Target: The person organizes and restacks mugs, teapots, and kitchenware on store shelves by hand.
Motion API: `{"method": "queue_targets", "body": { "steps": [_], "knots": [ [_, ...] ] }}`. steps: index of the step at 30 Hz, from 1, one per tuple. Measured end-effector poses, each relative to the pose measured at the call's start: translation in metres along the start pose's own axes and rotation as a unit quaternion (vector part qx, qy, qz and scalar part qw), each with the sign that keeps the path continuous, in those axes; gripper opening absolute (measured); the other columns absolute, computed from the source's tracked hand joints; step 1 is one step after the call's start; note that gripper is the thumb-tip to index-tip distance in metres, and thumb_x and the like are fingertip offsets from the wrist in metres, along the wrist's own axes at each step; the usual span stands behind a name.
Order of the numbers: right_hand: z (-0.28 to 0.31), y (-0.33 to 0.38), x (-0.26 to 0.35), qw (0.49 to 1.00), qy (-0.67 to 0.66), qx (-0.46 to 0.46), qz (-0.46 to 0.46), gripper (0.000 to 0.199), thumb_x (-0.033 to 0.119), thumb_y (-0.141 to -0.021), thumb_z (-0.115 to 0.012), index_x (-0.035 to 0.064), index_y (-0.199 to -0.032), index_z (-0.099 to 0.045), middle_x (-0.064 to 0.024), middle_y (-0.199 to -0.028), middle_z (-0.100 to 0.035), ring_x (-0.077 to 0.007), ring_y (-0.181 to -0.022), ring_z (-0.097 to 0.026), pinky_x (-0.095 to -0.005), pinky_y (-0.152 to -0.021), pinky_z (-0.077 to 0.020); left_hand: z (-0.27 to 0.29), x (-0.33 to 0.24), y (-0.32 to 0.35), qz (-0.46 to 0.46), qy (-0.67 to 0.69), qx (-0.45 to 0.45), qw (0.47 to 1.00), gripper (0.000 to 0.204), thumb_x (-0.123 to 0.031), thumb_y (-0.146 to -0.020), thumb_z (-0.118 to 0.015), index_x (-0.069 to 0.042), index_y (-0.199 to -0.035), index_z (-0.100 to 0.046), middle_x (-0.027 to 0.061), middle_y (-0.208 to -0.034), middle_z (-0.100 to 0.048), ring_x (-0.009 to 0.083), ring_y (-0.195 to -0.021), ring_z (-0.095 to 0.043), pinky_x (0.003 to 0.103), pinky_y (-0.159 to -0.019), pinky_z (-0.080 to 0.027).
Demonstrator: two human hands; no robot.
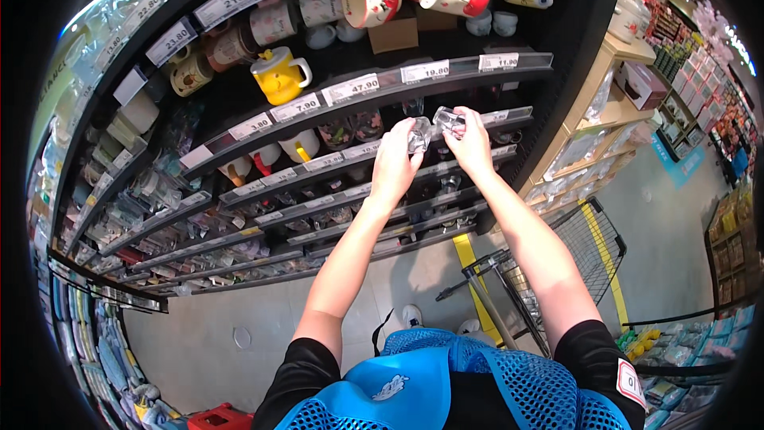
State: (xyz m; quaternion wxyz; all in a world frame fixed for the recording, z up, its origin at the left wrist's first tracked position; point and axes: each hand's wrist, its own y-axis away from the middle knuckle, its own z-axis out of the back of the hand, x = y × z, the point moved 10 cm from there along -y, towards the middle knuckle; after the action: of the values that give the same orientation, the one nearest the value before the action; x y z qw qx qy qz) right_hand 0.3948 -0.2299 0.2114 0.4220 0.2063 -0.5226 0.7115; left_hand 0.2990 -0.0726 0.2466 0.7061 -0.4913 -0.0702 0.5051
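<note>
Both my arms reach out toward a black shelf rack (382, 248) of mugs and glassware. My left hand (395, 166) is closed around a small clear glass (419, 137). A second clear glass (449, 121) is in my right hand (473, 145), gripped between thumb and fingers. The two glasses are side by side, close together, in front of a shelf under the price strip; I cannot tell whether they touch. Up and to the left, a yellow mug with a lid (278, 76) stands at a shelf edge. Patterned mugs (371, 0) line the shelf above.
A wire shopping cart (585, 243) stands on the floor at right, beside yellow floor tape (475, 291). A wooden display unit (585, 123) adjoins the rack's right end. Packed goods hang at lower left (107, 358), near a red basket (221, 416).
</note>
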Motion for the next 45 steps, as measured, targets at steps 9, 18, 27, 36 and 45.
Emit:
{"method": "queue_targets", "body": {
  "steps": [9,18,27,36,45],
  "knots": [
    [-0.043,-0.039,-0.015,0.987,0.158,0.021,-0.006,0.05,0.009,-0.075,-0.075,-0.0001,-0.119,-0.052,-0.0184,-0.107,-0.058,-0.0324,-0.089,-0.065,-0.0399,-0.081,-0.0527,-0.017,0.05,-0.011,-0.014,-0.042,0.031,0.999,0.057,-0.002,-0.072,-0.073,0.0,-0.124,-0.049,0.0162,-0.123,-0.056,0.0344,-0.108,-0.056,0.041,-0.094,-0.046],
    [-0.078,-0.069,-0.046,0.93,0.291,0.181,-0.131,0.043,0.023,-0.07,-0.075,-0.0028,-0.103,-0.066,-0.0273,-0.106,-0.065,-0.0378,-0.1,-0.064,-0.0429,-0.088,-0.0519,-0.069,0.107,-0.036,0.142,-0.142,0.186,0.962,0.036,-0.023,-0.08,-0.073,0.003,-0.102,-0.062,0.0225,-0.09,-0.067,0.0372,-0.088,-0.066,0.045,-0.083,-0.053],
    [-0.114,-0.079,-0.062,0.883,0.344,0.274,-0.163,0.053,0.031,-0.075,-0.075,0.0089,-0.121,-0.062,-0.0186,-0.119,-0.063,-0.0327,-0.107,-0.064,-0.039,-0.091,-0.0524,-0.099,0.13,-0.043,0.163,-0.2,0.244,0.935,0.038,-0.031,-0.085,-0.066,0.0,-0.108,-0.062,0.022,-0.099,-0.068,0.0355,-0.096,-0.067,0.045,-0.084,-0.054],
    [-0.101,-0.077,-0.059,0.907,0.307,0.215,-0.19,0.058,0.033,-0.074,-0.076,0.0096,-0.125,-0.06,-0.0174,-0.127,-0.06,-0.0325,-0.112,-0.061,-0.0401,-0.094,-0.0504,-0.109,0.141,-0.055,0.126,-0.266,0.186,0.938,0.042,-0.03,-0.084,-0.066,-0.003,-0.116,-0.06,0.023,-0.124,-0.058,0.0368,-0.114,-0.058,0.045,-0.093,-0.049],
    [0.08,0.028,-0.004,0.988,0.13,-0.067,-0.043,0.033,0.019,-0.083,-0.066,0.0038,-0.112,-0.063,-0.0152,-0.101,-0.067,-0.0262,-0.094,-0.066,-0.0363,-0.085,-0.0515,-0.065,0.093,-0.044,0.119,-0.226,0.242,0.936,0.035,-0.035,-0.082,-0.07,-0.004,-0.097,-0.067,0.0191,-0.082,-0.069,0.0342,-0.082,-0.069,0.045,-0.072,-0.055]
  ]
}}
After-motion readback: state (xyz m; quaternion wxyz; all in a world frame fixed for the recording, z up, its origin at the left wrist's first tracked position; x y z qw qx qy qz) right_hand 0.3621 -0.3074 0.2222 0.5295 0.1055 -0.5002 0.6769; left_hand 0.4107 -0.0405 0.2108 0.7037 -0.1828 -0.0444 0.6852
